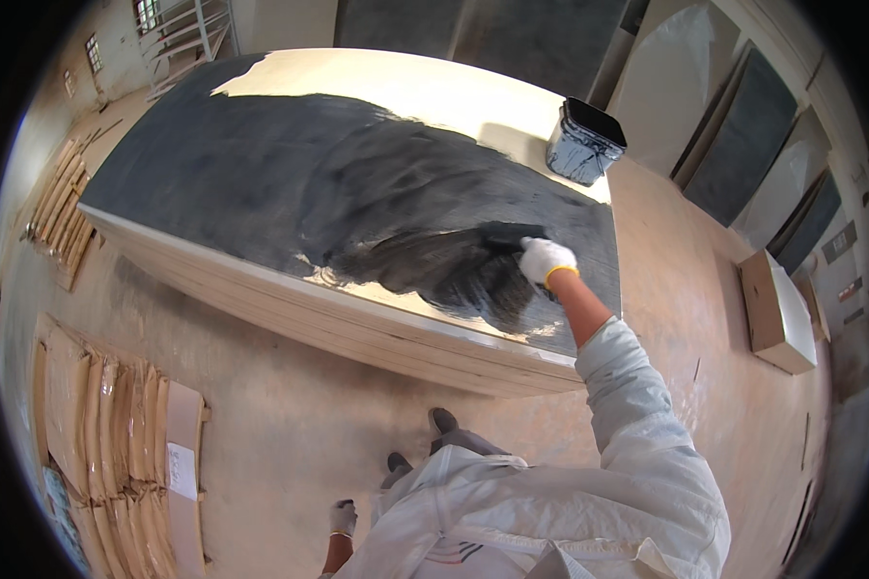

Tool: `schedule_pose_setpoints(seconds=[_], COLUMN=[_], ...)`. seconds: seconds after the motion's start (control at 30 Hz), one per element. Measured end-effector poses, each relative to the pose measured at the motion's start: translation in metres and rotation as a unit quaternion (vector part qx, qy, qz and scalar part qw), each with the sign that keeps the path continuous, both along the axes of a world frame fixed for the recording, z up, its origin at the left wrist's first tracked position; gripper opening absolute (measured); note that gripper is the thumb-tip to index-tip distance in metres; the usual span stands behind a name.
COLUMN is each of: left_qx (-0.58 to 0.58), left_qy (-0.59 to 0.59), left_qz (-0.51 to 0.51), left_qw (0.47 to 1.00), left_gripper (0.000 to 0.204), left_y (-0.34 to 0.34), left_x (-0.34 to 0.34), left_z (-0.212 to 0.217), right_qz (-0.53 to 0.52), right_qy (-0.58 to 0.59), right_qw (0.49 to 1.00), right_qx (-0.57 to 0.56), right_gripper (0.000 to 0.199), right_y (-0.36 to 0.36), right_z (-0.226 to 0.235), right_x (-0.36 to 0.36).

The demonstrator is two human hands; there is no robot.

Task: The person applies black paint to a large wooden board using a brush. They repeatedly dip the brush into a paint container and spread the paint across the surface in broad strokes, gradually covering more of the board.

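Note:
A thick stack of pale wooden boards (338, 328) lies in front of me, its top board (261, 164) mostly covered in black paint. My right hand (544, 259), in a white glove, grips a dark brush (510, 234) pressed onto the wet black patch near the board's right end. A strip along the near edge and the far right corner are still bare wood. My left hand (343, 518), also gloved, hangs down by my side with nothing in it. A black paint bucket (583, 141) stands on the bare far right corner.
Stacks of bagged flat goods (116, 434) lie on the concrete floor at lower left, more boards (63, 207) at left. Dark and white panels (743, 145) lean against the right wall. A pale box-like block (777, 314) sits on the floor at right.

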State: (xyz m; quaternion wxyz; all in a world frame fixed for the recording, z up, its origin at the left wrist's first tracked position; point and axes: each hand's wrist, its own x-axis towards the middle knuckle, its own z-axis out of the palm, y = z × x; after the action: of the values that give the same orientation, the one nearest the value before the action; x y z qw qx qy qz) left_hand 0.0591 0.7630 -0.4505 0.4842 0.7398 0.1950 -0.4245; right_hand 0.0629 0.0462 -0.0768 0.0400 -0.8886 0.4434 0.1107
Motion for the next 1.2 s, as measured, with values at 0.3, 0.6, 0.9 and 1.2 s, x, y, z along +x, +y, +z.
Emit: schedule_pose_setpoints(seconds=[0.3,0.6,0.9,1.2], left_qx=[0.011,0.060,0.080,0.118], left_qy=[-0.004,0.012,0.002,-0.003], left_qz=[-0.002,0.036,0.169,0.079], left_qw=[1.000,0.997,0.982,0.990], left_gripper=[0.018,0.024,0.027,0.025], left_y=[-0.011,0.018,-0.017,-0.095], left_x=[-0.008,-0.069,-0.117,-0.199], left_z=[0.000,0.006,0.008,0.028], right_qz=[0.005,0.042,0.339,0.510], right_qy=[0.063,0.042,0.035,0.099], right_qw=[0.997,0.998,0.931,0.854], right_qx=[0.034,0.015,0.131,0.028], right_gripper=[0.047,0.056,0.048,0.038], right_y=[-0.016,-0.037,-0.013,-0.101], right_z=[0.021,0.029,0.047,0.053], right_x=[-0.055,-0.112,-0.033,-0.111])
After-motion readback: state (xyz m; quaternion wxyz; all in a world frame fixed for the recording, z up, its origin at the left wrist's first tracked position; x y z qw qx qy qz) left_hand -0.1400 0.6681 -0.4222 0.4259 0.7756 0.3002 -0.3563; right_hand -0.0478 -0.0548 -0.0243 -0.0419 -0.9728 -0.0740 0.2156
